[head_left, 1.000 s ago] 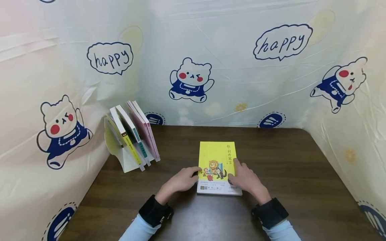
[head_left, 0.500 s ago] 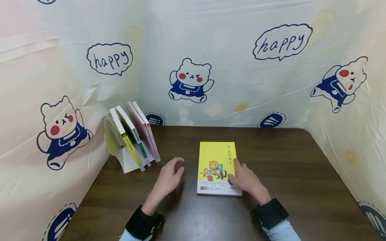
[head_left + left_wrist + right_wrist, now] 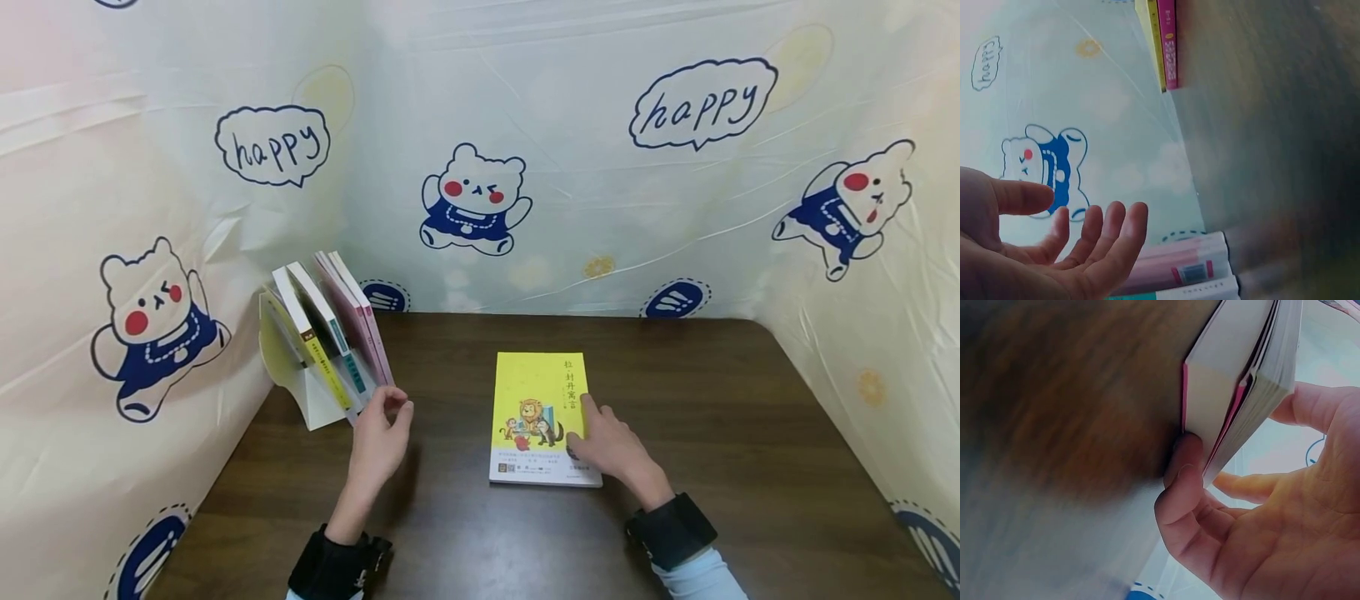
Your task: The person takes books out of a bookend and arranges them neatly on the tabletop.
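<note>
A yellow-covered book [image 3: 536, 383] with a lion drawing lies flat in the middle of the table. Beneath it is a pink book, whose spine [image 3: 1170, 56] shows in the left wrist view. My right hand [image 3: 618, 446] holds the pair at their right side, thumb on the top cover and fingers bent against the page edges [image 3: 1210, 381]. Over to the left, my left hand [image 3: 380, 442] is in front of the upright books [image 3: 352, 333], fingers loosely bent and nothing between them. Whether its fingertips touch those books cannot be made out.
Several books lean in a white bookend [image 3: 318, 400] with a pale green side at the table's back left. A patterned cloth [image 3: 585, 183] rises behind and on both sides of the brown table [image 3: 712, 400].
My left hand has let go of the left edge of the stacked books and moved left to the upright books. The right hand and the stack have stayed in place.
</note>
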`<action>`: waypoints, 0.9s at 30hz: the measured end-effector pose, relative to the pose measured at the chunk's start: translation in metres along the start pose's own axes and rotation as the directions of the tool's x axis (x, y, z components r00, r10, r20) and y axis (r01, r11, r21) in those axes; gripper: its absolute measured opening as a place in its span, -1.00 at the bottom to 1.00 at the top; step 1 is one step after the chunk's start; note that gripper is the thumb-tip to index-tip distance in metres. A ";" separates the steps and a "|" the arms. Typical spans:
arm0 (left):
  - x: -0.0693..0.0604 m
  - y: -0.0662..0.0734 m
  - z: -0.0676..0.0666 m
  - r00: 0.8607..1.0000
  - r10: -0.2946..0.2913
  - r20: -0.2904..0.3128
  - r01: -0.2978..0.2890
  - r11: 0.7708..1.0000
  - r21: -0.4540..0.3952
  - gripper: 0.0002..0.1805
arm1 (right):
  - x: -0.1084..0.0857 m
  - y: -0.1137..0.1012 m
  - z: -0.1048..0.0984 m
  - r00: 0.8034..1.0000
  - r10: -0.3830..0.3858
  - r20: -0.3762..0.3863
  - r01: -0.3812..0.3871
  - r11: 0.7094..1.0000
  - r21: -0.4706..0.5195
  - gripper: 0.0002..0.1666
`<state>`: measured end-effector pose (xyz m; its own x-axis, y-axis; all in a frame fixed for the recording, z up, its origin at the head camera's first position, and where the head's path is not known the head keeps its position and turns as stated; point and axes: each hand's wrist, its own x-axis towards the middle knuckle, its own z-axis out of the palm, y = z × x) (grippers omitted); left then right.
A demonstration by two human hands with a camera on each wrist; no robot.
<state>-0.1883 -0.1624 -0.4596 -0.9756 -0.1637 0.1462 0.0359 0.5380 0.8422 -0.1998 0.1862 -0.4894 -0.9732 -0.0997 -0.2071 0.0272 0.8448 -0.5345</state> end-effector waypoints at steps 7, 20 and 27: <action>0.000 -0.008 -0.010 0.993 -0.028 -0.112 0.031 0.999 0.020 -0.78 | 0.000 0.000 0.000 1.000 0.002 -0.003 -0.002 1.000 0.004 -0.02; 0.012 -0.023 -0.032 0.921 -0.032 -0.388 0.041 0.999 0.017 -0.76 | 0.002 0.002 0.000 1.000 -0.009 -0.003 0.009 1.000 0.008 -0.01; 0.023 -0.031 -0.043 0.934 -0.075 -0.350 0.093 0.995 0.036 -0.57 | 0.002 0.003 0.001 1.000 -0.013 -0.001 0.013 1.000 0.016 -0.01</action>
<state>-0.2028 -0.2186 -0.4600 -0.8378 -0.4827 0.2552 -0.0631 0.5498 0.8329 -0.2013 0.1885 -0.4922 -0.9736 -0.1105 -0.1996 0.0180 0.8348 -0.5502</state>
